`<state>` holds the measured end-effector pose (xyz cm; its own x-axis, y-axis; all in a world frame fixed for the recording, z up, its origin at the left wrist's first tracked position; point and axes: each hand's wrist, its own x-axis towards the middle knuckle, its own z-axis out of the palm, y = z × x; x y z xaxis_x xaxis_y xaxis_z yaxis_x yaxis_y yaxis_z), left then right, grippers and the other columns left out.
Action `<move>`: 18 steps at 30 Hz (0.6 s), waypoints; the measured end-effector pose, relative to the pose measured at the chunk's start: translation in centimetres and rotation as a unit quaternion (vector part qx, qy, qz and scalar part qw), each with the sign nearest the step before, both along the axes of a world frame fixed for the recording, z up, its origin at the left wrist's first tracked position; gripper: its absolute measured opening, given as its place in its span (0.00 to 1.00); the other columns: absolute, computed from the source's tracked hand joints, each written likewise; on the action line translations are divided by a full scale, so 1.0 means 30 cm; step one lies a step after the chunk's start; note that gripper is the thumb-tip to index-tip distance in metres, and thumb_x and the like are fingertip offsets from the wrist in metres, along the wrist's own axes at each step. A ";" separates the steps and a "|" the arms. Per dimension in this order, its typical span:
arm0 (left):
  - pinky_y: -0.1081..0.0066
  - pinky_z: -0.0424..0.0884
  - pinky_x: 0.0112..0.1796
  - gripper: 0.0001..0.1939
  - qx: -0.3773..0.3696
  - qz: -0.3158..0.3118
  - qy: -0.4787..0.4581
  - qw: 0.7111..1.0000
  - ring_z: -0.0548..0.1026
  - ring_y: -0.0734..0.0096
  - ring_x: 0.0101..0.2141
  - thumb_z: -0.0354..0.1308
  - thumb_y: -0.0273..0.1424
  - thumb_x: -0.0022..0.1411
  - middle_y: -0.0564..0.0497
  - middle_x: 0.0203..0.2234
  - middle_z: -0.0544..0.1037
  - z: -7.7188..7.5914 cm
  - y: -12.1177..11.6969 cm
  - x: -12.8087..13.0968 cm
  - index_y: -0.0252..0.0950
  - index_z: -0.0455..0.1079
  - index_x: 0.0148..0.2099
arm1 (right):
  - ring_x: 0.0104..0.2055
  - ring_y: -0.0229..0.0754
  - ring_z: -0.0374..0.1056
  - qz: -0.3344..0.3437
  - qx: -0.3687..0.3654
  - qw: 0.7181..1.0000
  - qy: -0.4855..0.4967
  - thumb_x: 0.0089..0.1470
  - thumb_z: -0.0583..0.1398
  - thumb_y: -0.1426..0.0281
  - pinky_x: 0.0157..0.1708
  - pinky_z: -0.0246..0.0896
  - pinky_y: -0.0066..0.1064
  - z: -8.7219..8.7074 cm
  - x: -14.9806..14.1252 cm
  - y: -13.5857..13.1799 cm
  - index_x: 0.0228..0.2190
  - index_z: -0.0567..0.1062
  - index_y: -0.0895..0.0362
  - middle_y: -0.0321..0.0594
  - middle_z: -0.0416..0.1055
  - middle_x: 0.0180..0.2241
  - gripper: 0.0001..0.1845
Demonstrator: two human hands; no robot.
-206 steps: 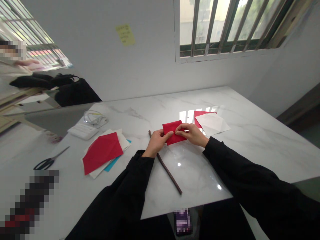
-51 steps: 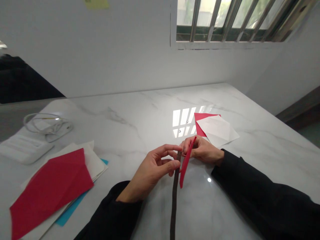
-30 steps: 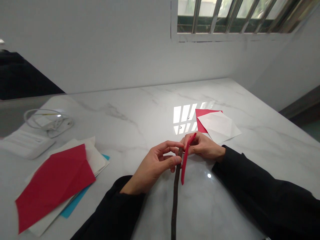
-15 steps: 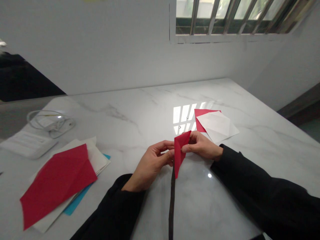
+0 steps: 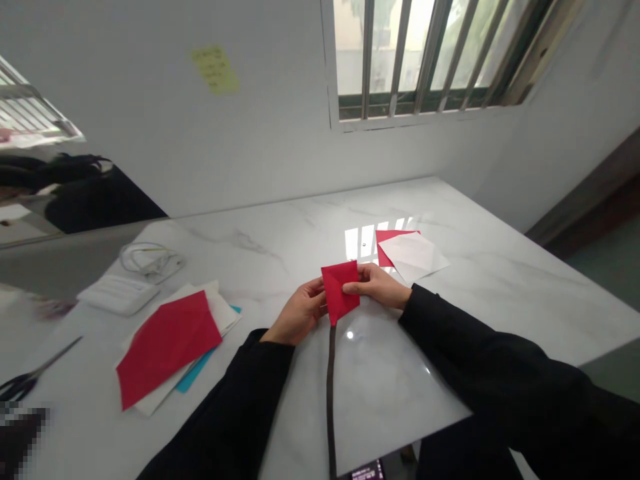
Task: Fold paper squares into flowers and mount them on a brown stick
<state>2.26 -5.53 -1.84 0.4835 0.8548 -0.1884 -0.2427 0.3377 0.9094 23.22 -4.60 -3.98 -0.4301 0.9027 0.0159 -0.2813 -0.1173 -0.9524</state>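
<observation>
A folded piece of red paper is held up above the marble-patterned table, its broad face turned toward me. My left hand grips its left edge, with the fingertips partly hidden behind it. On the right side my right hand pinches it, thumb flat on the front and fingers behind. A dark strap hangs in front of the table, its upper end meeting the paper's lower point in view.
Left lies a stack of red paper, white and blue sheets. Beyond it are a white device and a coiled cable. Scissors lie far left. White paper over red sits right, below the barred window.
The folded red paper has turned from nearly edge-on to face me, both hands still on it. My view has shifted, bringing the scissors and the yellow wall note into sight.
</observation>
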 end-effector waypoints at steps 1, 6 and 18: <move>0.68 0.77 0.44 0.23 0.003 0.006 -0.001 1.000 0.82 0.64 0.40 0.78 0.38 0.54 0.42 0.42 0.85 -0.004 0.006 0.001 0.34 0.82 0.50 | 0.42 0.42 0.80 -0.001 0.000 1.000 0.005 0.47 0.78 0.59 0.46 0.75 0.33 -0.003 -0.006 0.005 0.44 0.83 0.59 0.45 0.84 0.43 0.26; 0.69 0.77 0.39 0.17 0.035 0.093 -0.054 0.994 0.80 0.65 0.35 0.74 0.38 0.57 0.45 0.36 0.84 0.004 0.024 -0.005 0.33 0.80 0.45 | 0.35 0.36 0.76 -0.005 -0.005 1.000 -0.007 0.46 0.76 0.49 0.33 0.70 0.24 -0.013 -0.018 0.018 0.50 0.80 0.57 0.42 0.83 0.41 0.37; 0.75 0.73 0.34 0.15 0.049 0.260 -0.148 0.953 0.73 0.77 0.29 0.77 0.34 0.53 0.57 0.27 0.77 0.002 0.078 -0.078 0.37 0.73 0.34 | 0.23 0.29 0.59 0.293 0.103 0.935 -0.171 0.58 0.68 0.43 0.22 0.52 0.23 0.014 -0.064 -0.062 0.43 0.84 0.62 0.31 0.71 0.24 0.33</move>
<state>-0.08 -3.18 -1.77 0.0101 0.9998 -0.0160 -0.6039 0.0189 0.7968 21.31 -6.46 -3.55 -0.8620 0.5026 -0.0661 0.0996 0.0401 -0.9942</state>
